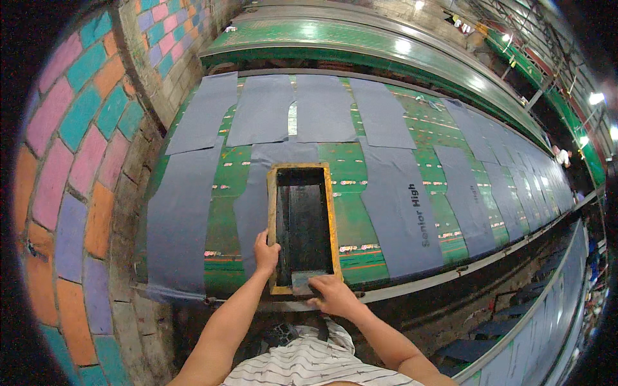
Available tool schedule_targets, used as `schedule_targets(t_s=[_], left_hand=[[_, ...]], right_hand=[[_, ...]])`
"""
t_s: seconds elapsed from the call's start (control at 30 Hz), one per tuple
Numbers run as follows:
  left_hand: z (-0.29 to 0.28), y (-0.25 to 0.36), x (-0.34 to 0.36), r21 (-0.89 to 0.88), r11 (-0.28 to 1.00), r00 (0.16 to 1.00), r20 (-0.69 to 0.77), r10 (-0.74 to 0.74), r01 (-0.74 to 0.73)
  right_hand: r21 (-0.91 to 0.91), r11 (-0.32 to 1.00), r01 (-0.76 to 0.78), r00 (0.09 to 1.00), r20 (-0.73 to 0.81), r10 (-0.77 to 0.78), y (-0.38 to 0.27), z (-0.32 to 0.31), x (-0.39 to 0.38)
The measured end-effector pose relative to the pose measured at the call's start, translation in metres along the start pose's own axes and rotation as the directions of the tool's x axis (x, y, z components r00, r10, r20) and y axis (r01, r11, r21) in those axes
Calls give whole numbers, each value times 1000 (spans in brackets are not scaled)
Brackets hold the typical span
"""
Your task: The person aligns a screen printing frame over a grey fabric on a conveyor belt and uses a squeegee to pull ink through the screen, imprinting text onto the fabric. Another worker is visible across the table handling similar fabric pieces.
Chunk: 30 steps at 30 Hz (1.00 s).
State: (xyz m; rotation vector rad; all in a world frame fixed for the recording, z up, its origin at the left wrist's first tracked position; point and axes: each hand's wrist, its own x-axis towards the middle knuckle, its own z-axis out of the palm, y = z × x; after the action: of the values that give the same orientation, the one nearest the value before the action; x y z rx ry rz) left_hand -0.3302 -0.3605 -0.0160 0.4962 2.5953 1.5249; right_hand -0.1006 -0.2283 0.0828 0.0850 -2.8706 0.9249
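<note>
A printing screen frame with yellow-edged sides and a dark, ink-stained inside lies on the near side of the long green table. My left hand is closed around its left side, toward the near end. In my right hand is a grey, flat-edged squeegee, held at the frame's near end. Beneath the frame lies a blue-grey fabric panel, mostly covered by it. Just to the right, another fabric panel bears dark printed lettering.
More cut fabric panels lie in two rows along the green table. A painted brick wall borders the left. Behind runs a second green table. At the lower right stands a rack holding blue-grey pieces.
</note>
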Motion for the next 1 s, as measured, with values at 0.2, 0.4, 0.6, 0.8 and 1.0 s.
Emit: schedule_targets(t_s=[0.2,0.4,0.6,0.8,1.0], left_hand=[[-6,0,0,8,1000,1000,7,-29,29],[-5,-2,-1,55,998,1000,-9,-28,28],[-7,4,-5,-5,1000,999,-45,-25,25],[-24,38,-18,-17,1000,997,-81,10,-12],[-34,41,-14,-27,995,989,-117,90,-94]], right_hand=[[137,860,-492,752,-430,499,65,2,23],[159,732,-662,713,-164,681,94,20,33],[123,745,-656,719,-201,666,91,22,28],[175,767,-618,740,-199,642,73,4,20],[127,802,-583,757,-272,594,69,4,26]])
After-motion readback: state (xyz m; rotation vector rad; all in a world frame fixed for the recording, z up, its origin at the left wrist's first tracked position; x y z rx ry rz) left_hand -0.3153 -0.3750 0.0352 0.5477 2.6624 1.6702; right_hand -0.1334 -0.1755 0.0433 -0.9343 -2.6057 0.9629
